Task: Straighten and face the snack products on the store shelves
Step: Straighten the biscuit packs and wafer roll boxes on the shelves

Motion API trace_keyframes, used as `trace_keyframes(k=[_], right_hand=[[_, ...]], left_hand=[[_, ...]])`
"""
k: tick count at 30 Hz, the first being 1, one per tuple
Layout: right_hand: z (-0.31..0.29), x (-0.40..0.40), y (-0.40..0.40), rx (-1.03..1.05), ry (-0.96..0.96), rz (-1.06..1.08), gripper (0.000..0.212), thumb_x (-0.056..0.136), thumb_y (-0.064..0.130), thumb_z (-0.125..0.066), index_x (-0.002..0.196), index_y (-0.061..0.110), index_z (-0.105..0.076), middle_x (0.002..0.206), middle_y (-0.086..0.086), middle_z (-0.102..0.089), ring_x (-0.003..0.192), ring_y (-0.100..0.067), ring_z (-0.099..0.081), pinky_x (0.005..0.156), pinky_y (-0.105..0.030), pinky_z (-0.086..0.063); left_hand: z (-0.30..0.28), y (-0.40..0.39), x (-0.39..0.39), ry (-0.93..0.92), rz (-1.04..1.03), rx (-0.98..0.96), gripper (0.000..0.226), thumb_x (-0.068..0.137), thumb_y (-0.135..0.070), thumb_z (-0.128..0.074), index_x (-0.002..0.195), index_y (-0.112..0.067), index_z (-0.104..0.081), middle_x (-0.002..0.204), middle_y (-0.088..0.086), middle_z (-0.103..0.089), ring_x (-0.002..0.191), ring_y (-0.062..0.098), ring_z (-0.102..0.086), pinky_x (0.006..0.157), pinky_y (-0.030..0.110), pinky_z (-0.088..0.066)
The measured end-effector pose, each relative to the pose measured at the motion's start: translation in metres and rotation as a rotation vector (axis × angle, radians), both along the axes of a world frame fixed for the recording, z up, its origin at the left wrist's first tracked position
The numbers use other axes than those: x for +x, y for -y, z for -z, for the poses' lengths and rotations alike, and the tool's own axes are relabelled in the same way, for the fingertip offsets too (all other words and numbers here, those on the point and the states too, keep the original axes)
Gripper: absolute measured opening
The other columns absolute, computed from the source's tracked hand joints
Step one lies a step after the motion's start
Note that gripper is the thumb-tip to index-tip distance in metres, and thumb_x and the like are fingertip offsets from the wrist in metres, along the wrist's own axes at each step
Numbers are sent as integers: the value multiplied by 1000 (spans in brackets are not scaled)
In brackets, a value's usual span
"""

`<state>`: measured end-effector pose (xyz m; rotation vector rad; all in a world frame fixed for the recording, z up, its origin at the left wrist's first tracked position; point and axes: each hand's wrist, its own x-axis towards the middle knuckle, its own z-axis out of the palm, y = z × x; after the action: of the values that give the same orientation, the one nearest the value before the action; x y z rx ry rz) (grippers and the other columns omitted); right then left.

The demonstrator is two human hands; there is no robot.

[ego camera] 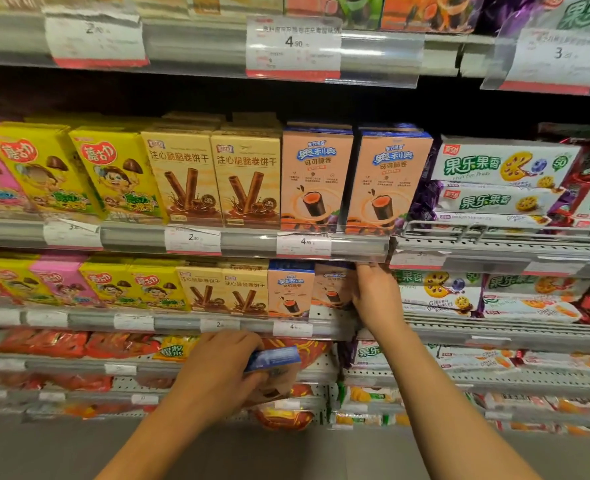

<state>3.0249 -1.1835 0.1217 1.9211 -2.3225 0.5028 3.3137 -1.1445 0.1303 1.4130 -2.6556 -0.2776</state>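
Store shelf (331, 329): right hand (373, 292) holds the set-back box (331, 289); left hand (224, 365) below grips a spare box (279, 372).

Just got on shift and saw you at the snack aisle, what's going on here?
A person is facing the snack shelves. The left hand grips a peach and blue wafer-roll box out in front of the lower shelves. The right hand reaches into the second shelf, touching a matching box set back from its neighbour.
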Motion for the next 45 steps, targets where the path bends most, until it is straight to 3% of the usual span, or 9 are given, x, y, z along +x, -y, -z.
trace_keyframes(k=[4,6,13,17,22,33,38,42,45], right_hand=[[2,-3,0,-20,48,-18,38,71,-9,-67,108,-1,-64,96,-26,-68,78,-48,-66,64,-45,-53],[5,-6,3,-19,39,-26,43,72,-9,-66,113,2,-64,101,-25,-68,81,-47,-66,68,-46,-54],[0,-8,9,24,41,-47,38,86,5,-60,125,6,-58,111,-22,-66,94,-45,-65,80,-46,-54],[-2,-7,11,42,51,-45,25,96,25,-61,112,5,-62,109,-20,-65,96,-40,-64,75,-40,-49],[-3,-8,14,101,52,-22,24,99,33,-55,99,10,-64,100,-14,-67,95,-35,-64,73,-37,-48],[-5,-7,8,45,46,-63,24,96,29,-57,111,12,-65,106,-13,-70,97,-35,-65,75,-38,-50],[-4,-8,6,29,42,-65,21,95,29,-59,100,9,-63,100,-14,-67,90,-35,-65,69,-36,-46],[-1,-6,-7,-79,29,-56,19,92,26,-63,96,7,-60,95,-15,-64,81,-35,-63,66,-38,-48],[1,2,-29,-183,42,-131,26,88,19,-66,112,11,-60,105,-7,-64,90,-27,-59,74,-37,-51]], left_hand=[[-1,1,-2,15,-2,-13,31,91,-56,-58,118,-41,-52,119,-20,-58,111,6,-52,99,29,-37],[0,2,-4,17,0,-8,33,91,-58,-57,118,-41,-53,119,-21,-58,111,6,-51,99,29,-37],[0,2,-7,13,15,13,34,90,-58,-58,119,-42,-52,121,-22,-57,113,5,-50,104,29,-34],[-1,3,-7,12,8,16,35,91,-58,-57,122,-42,-50,124,-23,-56,115,4,-48,106,29,-33],[-3,2,-6,-1,0,20,36,92,-57,-57,125,-43,-50,128,-24,-55,118,3,-47,108,29,-32],[-2,-2,-7,-16,31,27,32,92,-57,-56,120,-43,-49,124,-24,-55,113,4,-47,104,28,-33],[1,-2,-7,-37,47,11,31,92,-56,-55,119,-41,-50,120,-23,-55,99,3,-41,100,27,-32],[3,1,-8,-61,39,14,30,91,-58,-56,117,-42,-53,116,-24,-57,102,2,-46,98,27,-32],[3,6,-11,-80,35,4,25,88,-60,-57,105,-43,-54,104,-24,-59,95,1,-49,94,26,-36]])
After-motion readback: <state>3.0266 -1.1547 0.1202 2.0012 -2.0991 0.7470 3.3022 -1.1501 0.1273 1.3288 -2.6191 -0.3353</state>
